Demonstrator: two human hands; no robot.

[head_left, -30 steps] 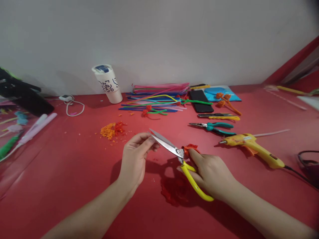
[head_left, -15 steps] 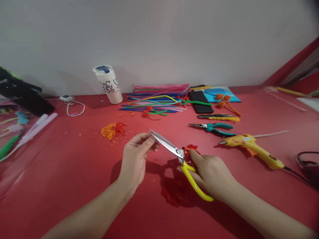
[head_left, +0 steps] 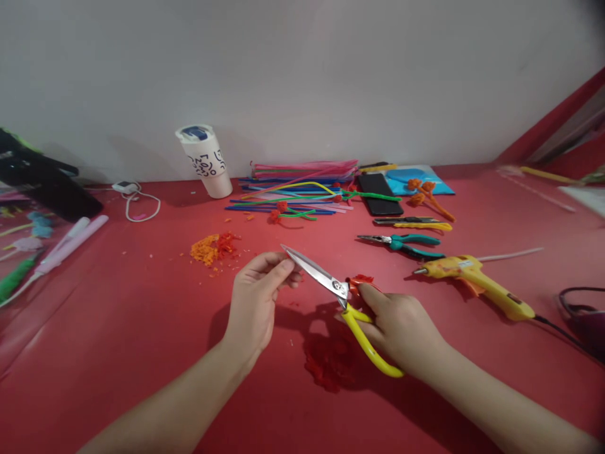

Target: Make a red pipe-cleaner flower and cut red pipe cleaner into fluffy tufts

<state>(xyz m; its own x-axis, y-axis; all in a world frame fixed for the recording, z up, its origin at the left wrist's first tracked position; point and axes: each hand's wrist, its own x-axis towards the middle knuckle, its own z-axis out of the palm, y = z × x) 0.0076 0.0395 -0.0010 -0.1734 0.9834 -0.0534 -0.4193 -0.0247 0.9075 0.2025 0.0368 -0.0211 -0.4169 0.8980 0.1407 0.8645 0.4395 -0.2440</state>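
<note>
My right hand (head_left: 401,331) grips the yellow handles of a pair of scissors (head_left: 331,287) and also holds a small red-orange fuzzy piece (head_left: 362,280) by the pivot. The steel blades are closed and point up and left. My left hand (head_left: 258,296) pinches something small and red at the blade tips, too small to name. Both hands hover just above the red table (head_left: 118,353). A heap of red fuzzy trimmings (head_left: 328,366) lies on the table below the scissors.
A yellow glue gun (head_left: 477,280) lies at the right with teal pliers (head_left: 401,243) and a yellow-handled tool (head_left: 416,222) behind it. Coloured pipe cleaners (head_left: 297,189), a black phone (head_left: 379,192), a white cup (head_left: 205,161) and orange clippings (head_left: 210,246) sit farther back.
The scissor blades, slightly apart a second ago, have closed. Both hands have stayed almost in place.
</note>
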